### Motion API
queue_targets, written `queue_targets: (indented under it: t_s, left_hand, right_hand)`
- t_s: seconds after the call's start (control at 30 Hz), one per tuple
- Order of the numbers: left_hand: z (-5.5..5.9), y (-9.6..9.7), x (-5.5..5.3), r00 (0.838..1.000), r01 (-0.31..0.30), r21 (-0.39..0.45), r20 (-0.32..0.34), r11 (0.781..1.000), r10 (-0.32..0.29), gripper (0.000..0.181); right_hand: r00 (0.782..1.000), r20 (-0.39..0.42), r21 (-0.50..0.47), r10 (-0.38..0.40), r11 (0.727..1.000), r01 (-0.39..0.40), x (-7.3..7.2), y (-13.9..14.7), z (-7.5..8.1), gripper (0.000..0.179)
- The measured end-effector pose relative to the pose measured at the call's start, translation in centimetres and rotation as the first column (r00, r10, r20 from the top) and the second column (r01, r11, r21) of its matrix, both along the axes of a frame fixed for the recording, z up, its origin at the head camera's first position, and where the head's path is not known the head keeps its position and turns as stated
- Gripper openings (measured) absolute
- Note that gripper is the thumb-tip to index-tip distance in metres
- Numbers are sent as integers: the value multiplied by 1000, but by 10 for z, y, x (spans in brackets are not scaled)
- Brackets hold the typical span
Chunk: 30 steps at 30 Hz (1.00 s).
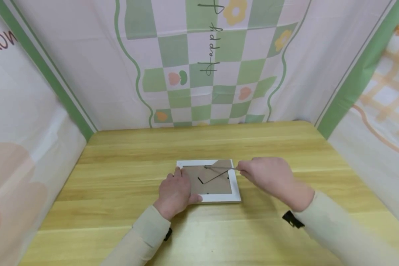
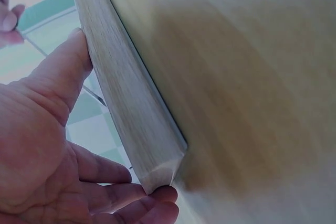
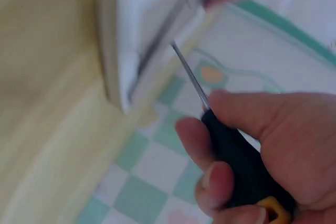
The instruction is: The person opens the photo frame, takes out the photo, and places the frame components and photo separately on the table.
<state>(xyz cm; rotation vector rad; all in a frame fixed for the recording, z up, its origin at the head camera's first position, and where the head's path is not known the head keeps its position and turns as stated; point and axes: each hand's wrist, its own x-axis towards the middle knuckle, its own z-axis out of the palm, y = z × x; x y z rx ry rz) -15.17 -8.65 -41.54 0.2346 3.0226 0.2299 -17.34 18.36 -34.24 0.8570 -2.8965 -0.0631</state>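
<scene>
A white picture frame (image 1: 219, 198) lies back side up on the wooden table, its brown backing board (image 1: 189, 184) showing. My left hand (image 1: 176, 190) grips the frame at its left side, thumb along the near edge; in the left wrist view the fingers (image 2: 113, 195) curl about a corner. With my right hand (image 1: 269, 177) I hold a screwdriver (image 3: 236, 156) by its dark handle with a yellow part. Its thin metal shaft reaches over the backing near the far right corner. Whether the tip touches the board, I cannot tell. Small dark tabs (image 1: 207, 193) sit along the backing's edges.
The wooden table (image 1: 129, 147) extends around the frame on all sides. Behind it hangs a checked green and white cloth (image 1: 199, 92), with more printed cloth (image 1: 36, 122) at the left and right.
</scene>
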Motion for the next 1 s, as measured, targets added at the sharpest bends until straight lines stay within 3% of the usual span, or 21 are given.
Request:
queue_targets:
  t_s: [0.1, 0.23, 0.33, 0.5, 0.6, 0.7, 0.83, 0.9, 1.0]
  left_hand:
    - [0, 0, 0, 1000, 3, 2, -9, 1000, -3, 111]
    - [-1, -1, 1, 1000, 9, 7, -21, 1000, -9, 110]
    - [-1, -2, 1, 1000, 12, 27, -23, 1000, -11, 110]
    - [-1, -3, 1, 1000, -1, 63, -4, 998, 2, 114]
    - [-1, -4, 0, 1000, -6, 57, -1, 998, 6, 115]
    - [-1, -5, -1, 1000, -3, 32, 6, 999, 3, 114]
    - [-1, -5, -2, 999, -1, -3, 38, 1000, 1, 114]
    - [-2, -5, -3, 999, 3, -15, 47, 1000, -2, 114]
    - [-1, -6, -3, 999, 9, -19, 49, 1000, -9, 113]
  right_hand:
    - [989, 140, -26, 47, 999, -44, -22, 6, 14, 10]
    - [939, 332, -71, 84, 995, -64, -47, 14, 27, 16]
    - [929, 359, -69, 93, 995, -74, -53, 17, 29, 18]
    - [988, 124, -5, 96, 995, -97, -29, 14, 15, 17]
    - [996, -21, 3, 82, 997, -82, -11, 10, 3, 17]
    - [983, -150, -10, 102, 994, -105, 2, 9, -8, 18]
    - [934, -317, -17, 167, 983, -181, 9, 8, -20, 22]
    - [916, -361, -20, 176, 980, -196, 11, 8, -24, 22]
    - [908, -379, -22, 179, 979, -202, 12, 7, -26, 23]
